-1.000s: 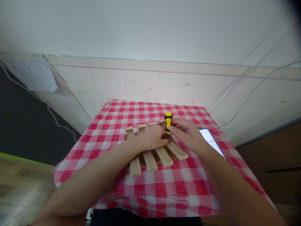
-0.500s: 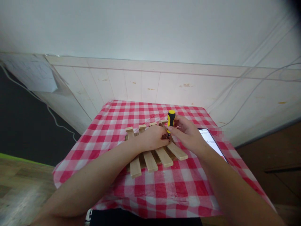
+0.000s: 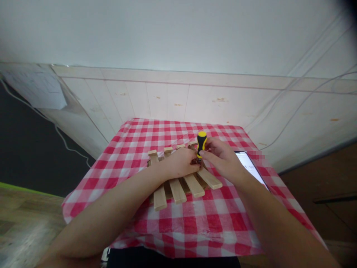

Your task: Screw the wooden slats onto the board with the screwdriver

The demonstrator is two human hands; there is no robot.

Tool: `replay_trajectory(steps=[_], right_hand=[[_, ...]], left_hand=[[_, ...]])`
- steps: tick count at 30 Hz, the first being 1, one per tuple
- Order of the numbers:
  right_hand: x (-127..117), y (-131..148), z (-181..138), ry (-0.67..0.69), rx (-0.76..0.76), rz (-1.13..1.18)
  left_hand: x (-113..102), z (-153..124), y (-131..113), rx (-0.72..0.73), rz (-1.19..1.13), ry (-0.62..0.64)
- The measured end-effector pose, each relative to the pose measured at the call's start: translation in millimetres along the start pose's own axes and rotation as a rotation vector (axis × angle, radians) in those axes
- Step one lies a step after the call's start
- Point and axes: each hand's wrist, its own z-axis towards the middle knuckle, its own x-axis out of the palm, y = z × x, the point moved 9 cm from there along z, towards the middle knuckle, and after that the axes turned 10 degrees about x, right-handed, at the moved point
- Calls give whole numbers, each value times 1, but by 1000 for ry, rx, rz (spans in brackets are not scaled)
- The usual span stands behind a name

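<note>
A yellow-and-black screwdriver [image 3: 201,143] stands nearly upright, tip down, over the rightmost slat of a slatted wooden piece [image 3: 177,190]. My right hand [image 3: 220,154] grips its handle from the right with thumb and fingers. My left hand [image 3: 182,162] rests across the slats, its fingers curled and pinched close around the screwdriver's lower end. What those fingertips hold is hidden, and so is the screwdriver's tip. The pale slats fan out toward me over darker crosspieces beneath.
A phone [image 3: 249,167] with a lit screen lies to the right, partly behind my right forearm. A red-and-white checked cloth [image 3: 220,223] covers the small table, which stands against a white wall [image 3: 178,98]. Cables hang along the wall at both sides.
The screwdriver's handle has shifted very slightly left, and my right fingers have moved a little on it. My left hand and the slatted piece stay practically where they were.
</note>
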Motion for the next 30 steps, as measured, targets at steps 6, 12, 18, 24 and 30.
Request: replay_trajectory(steps=[6, 12, 18, 24, 30], right_hand=[[-2, -4, 2, -51, 14, -14], [-2, 1, 0, -31, -29, -21], [-2, -1, 1, -42, -9, -32], [-1, -2, 2, -42, 2, -21], [-1, 4, -1, -4, -55, -18]], left_hand=[[-2, 0, -1, 9, 9, -16], [2, 1, -1, 29, 20, -3], [0, 1, -1, 15, 34, -16], [-4, -1, -2, -11, 21, -24], [0, 0, 2, 19, 22, -28]])
